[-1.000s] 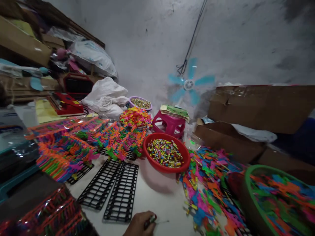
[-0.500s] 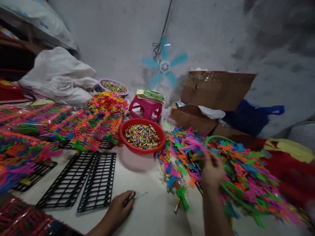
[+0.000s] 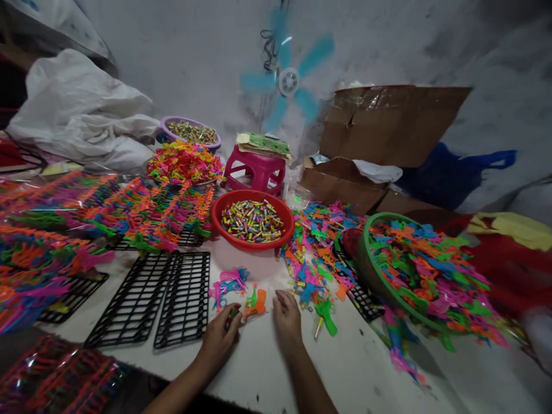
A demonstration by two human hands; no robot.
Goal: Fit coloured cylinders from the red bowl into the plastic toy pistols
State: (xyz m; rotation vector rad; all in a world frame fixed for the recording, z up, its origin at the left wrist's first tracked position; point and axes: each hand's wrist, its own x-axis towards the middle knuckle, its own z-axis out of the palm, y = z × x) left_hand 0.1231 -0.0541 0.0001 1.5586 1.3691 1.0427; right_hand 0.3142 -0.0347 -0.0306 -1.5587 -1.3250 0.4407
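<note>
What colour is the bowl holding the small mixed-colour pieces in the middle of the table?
Red: the round bowl shows clearly in the head view, just behind both hands.

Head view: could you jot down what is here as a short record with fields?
Left hand: on the table, holds a small dark tool
Right hand: palm down, beside an orange toy
Near the hands: pink and blue toy, green toy
Red bowl: full of small coloured tubes
Green basket: heaped with plastic toys
Black racks: flat, left of the hands
Fan: spinning at the wall

red bowl (image 3: 219, 227), pink stool (image 3: 254, 171), fan (image 3: 288, 81)
</note>
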